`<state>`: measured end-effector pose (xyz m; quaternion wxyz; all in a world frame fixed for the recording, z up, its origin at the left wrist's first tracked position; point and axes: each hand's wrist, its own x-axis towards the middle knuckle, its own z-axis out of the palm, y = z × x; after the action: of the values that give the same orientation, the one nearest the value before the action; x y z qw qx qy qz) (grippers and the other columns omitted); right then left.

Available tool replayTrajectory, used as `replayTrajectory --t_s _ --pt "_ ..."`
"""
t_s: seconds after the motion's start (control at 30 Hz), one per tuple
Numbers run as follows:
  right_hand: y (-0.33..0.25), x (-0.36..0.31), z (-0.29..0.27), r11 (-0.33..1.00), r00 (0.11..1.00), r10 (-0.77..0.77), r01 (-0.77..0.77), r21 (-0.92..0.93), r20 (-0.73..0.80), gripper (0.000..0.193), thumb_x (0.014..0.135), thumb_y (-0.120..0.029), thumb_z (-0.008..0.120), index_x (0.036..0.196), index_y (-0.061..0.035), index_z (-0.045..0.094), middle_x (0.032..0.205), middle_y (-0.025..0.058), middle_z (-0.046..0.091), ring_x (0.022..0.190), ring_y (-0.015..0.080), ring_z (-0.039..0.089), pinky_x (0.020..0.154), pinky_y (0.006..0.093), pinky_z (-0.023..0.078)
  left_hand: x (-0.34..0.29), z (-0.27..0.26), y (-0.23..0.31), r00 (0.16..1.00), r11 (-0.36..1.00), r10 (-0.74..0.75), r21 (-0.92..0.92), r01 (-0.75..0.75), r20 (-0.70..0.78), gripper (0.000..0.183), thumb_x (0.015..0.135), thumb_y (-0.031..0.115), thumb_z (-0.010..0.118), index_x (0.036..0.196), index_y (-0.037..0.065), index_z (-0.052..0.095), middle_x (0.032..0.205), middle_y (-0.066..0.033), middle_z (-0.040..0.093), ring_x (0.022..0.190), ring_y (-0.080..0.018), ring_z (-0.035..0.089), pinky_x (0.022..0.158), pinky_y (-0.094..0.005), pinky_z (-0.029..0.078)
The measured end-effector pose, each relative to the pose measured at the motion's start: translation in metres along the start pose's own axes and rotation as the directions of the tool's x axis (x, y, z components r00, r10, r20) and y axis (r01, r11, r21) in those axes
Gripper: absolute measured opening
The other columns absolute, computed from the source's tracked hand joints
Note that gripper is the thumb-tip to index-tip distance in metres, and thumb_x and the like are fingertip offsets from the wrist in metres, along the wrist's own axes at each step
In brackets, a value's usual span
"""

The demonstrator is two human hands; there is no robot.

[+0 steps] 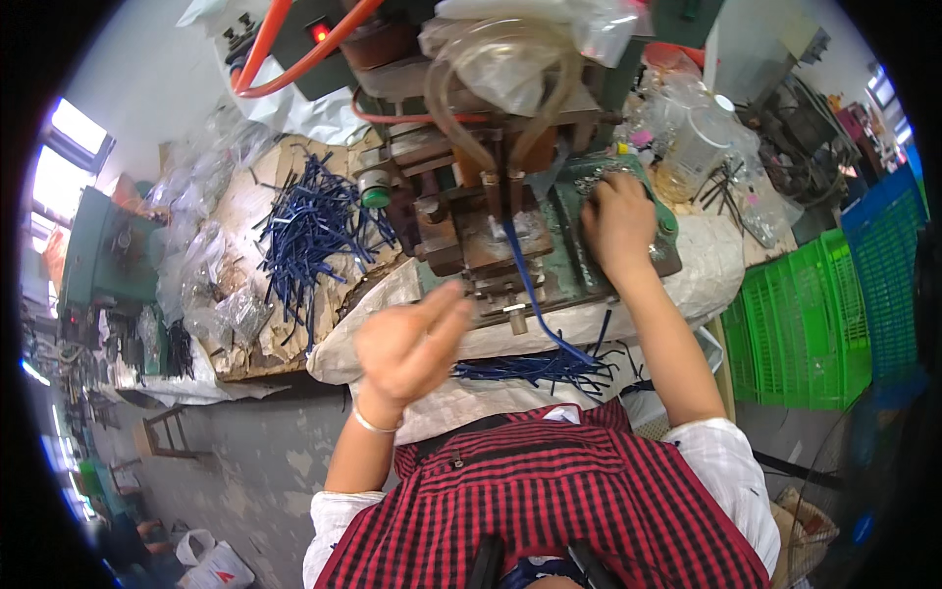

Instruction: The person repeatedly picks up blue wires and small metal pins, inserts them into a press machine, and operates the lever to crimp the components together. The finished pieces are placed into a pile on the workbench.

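Note:
A blue strap [530, 293] hangs out of the bench press [505, 221], its upper end at the press's working point and its lower end over a bundle of dark blue straps [540, 369]. My left hand [412, 339] hovers left of the strap, in front of the press; its fingers are stretched out, slightly blurred, with nothing visible in them. My right hand [623, 221] reaches into a green tray [665, 257] of small shiny metal pieces [589, 183] beside the press. Its fingers curl down among the pieces; the fingertips are hidden, so I cannot tell what they grip.
A heap of dark blue straps [314, 226] lies on the worn board to the left, beside clear plastic bags [221, 285]. Orange hoses [304, 59] run above. A clear plastic jug [695, 147] stands behind the tray. Green crates [805, 324] are stacked at the right.

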<state>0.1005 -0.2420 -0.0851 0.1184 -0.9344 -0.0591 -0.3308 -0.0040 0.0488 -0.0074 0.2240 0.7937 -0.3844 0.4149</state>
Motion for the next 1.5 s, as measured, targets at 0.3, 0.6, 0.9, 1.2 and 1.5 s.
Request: replayTrajectory --t_s 0.3,0.6,0.9,1.2,1.5 --pt "0.024 -0.044 -0.034 0.130 0.683 0.710 -0.367 0.921 0.172 0.017 0.092 -0.005 0.071 0.107 0.0010 0.068 0.099 0.0041 0.070 0.091 0.0112 0.063 0.083 0.0243 0.049 -0.047 -0.066 -0.079 0.803 0.736 -0.585 0.344 0.583 -0.110 0.013 0.084 -0.001 0.072 0.096 0.005 0.073 0.088 -0.0077 0.072 0.076 -0.0237 0.067 0.068 -0.0316 0.051" --pt "-0.019 -0.009 -0.026 0.333 0.803 0.580 -0.390 0.858 0.140 0.014 0.093 -0.003 0.068 0.106 -0.0005 0.072 0.099 0.0034 0.072 0.091 0.0105 0.064 0.085 0.0230 0.049 -0.091 0.008 -0.163 0.780 0.613 -0.569 0.766 0.191 0.261 0.010 0.072 0.006 0.068 0.079 0.012 0.071 0.090 -0.0065 0.058 0.089 -0.0270 0.058 0.076 -0.0394 0.043" --pt "-0.063 -0.008 -0.081 0.445 0.959 0.259 -0.224 0.867 0.115 0.015 0.088 0.001 0.069 0.102 -0.0002 0.073 0.098 0.0067 0.073 0.092 0.0139 0.067 0.085 0.0270 0.051 -0.063 -0.025 -0.137 0.796 0.740 -0.605 0.387 0.551 0.024 0.011 0.084 0.005 0.071 0.095 0.005 0.069 0.090 -0.0087 0.067 0.083 -0.0287 0.064 0.072 -0.0364 0.052" --pt "-0.112 0.008 -0.067 0.079 0.905 0.329 -0.309 0.948 0.268 0.034 0.088 0.001 0.068 0.120 0.0027 0.058 0.103 0.0080 0.071 0.096 0.0117 0.065 0.086 0.0265 0.050 -0.003 0.005 -0.054 0.645 0.681 -0.718 -0.457 0.572 -0.263 0.005 0.096 -0.003 0.064 0.100 -0.003 0.063 0.093 -0.0103 0.073 0.077 -0.0086 0.063 0.069 -0.0198 0.050" --pt "-0.119 0.006 -0.106 0.147 0.945 0.162 -0.309 0.940 0.285 0.041 0.090 -0.001 0.063 0.130 0.0021 0.055 0.114 0.0134 0.070 0.104 0.0179 0.066 0.091 0.0308 0.050 0.046 0.001 0.012 0.999 0.994 0.034 -0.105 -0.031 0.028 0.028 0.071 0.008 0.083 0.096 0.002 0.071 0.103 -0.0186 0.072 0.059 -0.0179 0.061 0.048 -0.0278 0.046"
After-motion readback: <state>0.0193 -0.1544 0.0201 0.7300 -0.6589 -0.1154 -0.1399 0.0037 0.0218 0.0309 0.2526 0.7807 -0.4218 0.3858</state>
